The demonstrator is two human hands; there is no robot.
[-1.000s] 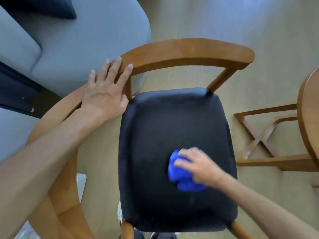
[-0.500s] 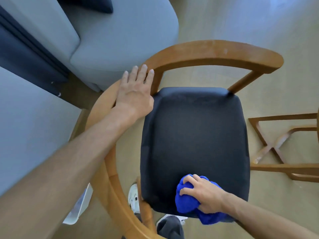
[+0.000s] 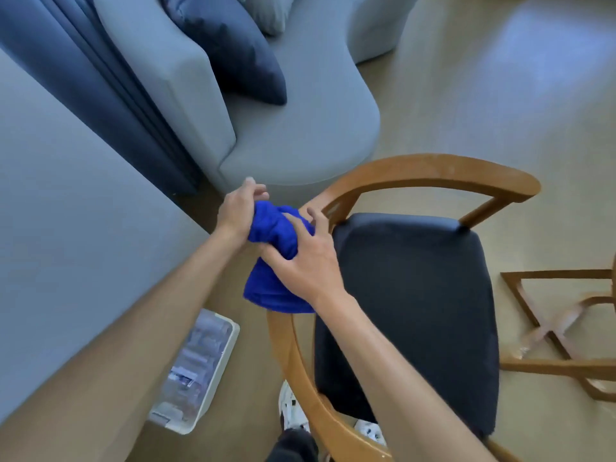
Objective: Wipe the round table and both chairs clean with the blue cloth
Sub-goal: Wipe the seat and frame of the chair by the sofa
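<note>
The blue cloth is bunched up over the chair's left armrest, held between both hands. My left hand grips its upper left part with curled fingers. My right hand lies over its right side, fingers spread and bent onto the fabric. The wooden chair has a curved brown back rail and a dark seat cushion. The cloth and my hands hide part of the left armrest. The table's wooden cross base shows at the right edge; its top is out of view.
A grey sofa with a dark blue cushion stands behind the chair. A grey wall and blue curtain fill the left. A white tray-like box lies on the floor at lower left. My shoes show below the chair.
My right hand carried the cloth from the seat's front edge up to the left armrest. My left hand left the rail and took hold of the cloth. The view shifted right and back.
</note>
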